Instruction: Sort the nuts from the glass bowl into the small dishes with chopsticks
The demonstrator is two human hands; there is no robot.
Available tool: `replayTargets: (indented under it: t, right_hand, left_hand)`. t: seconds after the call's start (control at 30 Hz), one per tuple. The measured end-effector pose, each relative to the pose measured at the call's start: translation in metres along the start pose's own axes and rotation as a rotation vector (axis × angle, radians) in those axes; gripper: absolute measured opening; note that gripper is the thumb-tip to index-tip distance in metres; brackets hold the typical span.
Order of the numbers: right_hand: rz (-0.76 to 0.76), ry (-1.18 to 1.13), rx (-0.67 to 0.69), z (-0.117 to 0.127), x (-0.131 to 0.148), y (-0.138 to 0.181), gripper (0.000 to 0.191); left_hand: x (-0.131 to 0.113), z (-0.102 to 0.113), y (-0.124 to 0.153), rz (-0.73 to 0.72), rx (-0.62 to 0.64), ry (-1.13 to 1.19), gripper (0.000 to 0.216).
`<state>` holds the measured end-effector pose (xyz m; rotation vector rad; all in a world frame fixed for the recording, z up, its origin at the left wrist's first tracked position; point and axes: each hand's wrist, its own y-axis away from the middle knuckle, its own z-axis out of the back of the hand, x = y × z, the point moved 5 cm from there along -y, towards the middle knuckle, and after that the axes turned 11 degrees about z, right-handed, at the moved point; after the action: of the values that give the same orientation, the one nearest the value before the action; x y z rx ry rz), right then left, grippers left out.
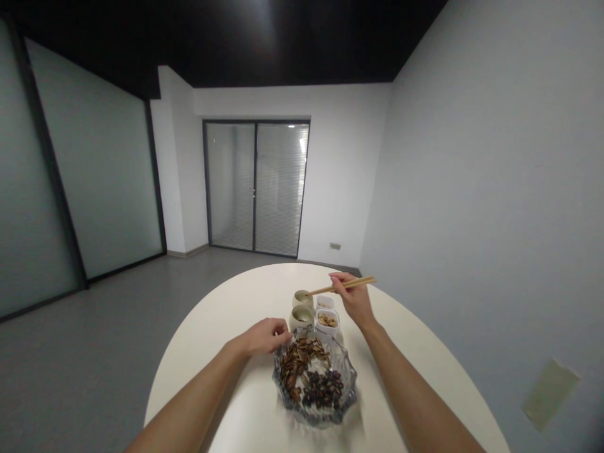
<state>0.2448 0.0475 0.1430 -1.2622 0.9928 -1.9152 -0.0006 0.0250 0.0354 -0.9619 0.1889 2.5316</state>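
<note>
We are looking down at a round white table [226, 314] in a bare room. The largest thing sitting on it is a scalloped glass bowl [321, 418], near and centre, which is holding pale striped seeds [302, 355] on its far side and dark seeds [323, 387] on its near side. Just beyond the bowl, a near cup [301, 316], a far cup [302, 297] and two small white dishes [327, 329] to their right are crowding together, touching or almost touching. We are judging this tight cluster to be where trouble could start. The chopsticks [349, 285] are reaching in from the right with their tips at the far cup's rim, so a slipping grip or a sideways swing could tip that cup or knock its neighbours. A push from the left could also slide the bowl into them. The left hand [267, 335] is lying at the bowl's far-left rim, just beside the near cup, with its fingers curling in and their tips gathering together. We cannot tell whether it is pinching a seed or is merely touching the glass. The right hand [353, 302] is hovering above the dishes and is closing firmly around the chopsticks near their far-right ends. Whether the tips are carrying anything is too small for us to tell.
</note>
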Motion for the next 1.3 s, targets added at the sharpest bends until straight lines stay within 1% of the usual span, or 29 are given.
replayTargets:
  t: [0.13, 0.27, 0.37, 0.47, 0.63, 0.73, 0.93, 1.03, 1.3]
  right_hand:
    - [-0.021, 0.036, 0.024, -0.004, -0.014, 0.004, 0.031]
    - [-0.046, 0.054, 0.121, -0.007, -0.023, 0.014, 0.027]
    - [-0.058, 0.044, 0.119, -0.002, -0.024, 0.020, 0.025]
    - [-0.049, 0.043, 0.088, 0.006, -0.018, 0.024, 0.025]
    - [0.013, 0.048, 0.044, 0.019, 0.005, 0.032, 0.024]
    - [-0.001, 0.028, 0.037, 0.024, 0.017, 0.042, 0.023]
    - [-0.078, -0.007, 0.136, 0.036, 0.028, 0.060, 0.028]
    - [-0.115, -0.012, 0.139, 0.041, 0.031, 0.060, 0.029]
    - [-0.171, -0.012, 0.257, 0.034, 0.031, 0.063, 0.028]
  left_hand:
    - [0.002, -0.001, -0.002, -0.008, -0.002, -0.004, 0.035]
    - [0.002, -0.002, -0.002, -0.013, -0.001, 0.000, 0.034]
    - [0.002, -0.003, -0.002, -0.008, -0.003, -0.007, 0.035]
    - [0.003, -0.004, -0.003, -0.001, -0.003, -0.008, 0.036]
    - [0.003, -0.004, -0.003, -0.013, -0.002, -0.005, 0.038]
    - [0.003, -0.005, -0.003, -0.016, 0.002, -0.003, 0.038]
    - [0.003, -0.006, -0.002, -0.011, 0.004, -0.007, 0.039]
    - [0.003, -0.006, -0.001, -0.012, 0.006, -0.004, 0.041]
    - [0.007, -0.006, -0.004, -0.022, 0.001, -0.009, 0.039]
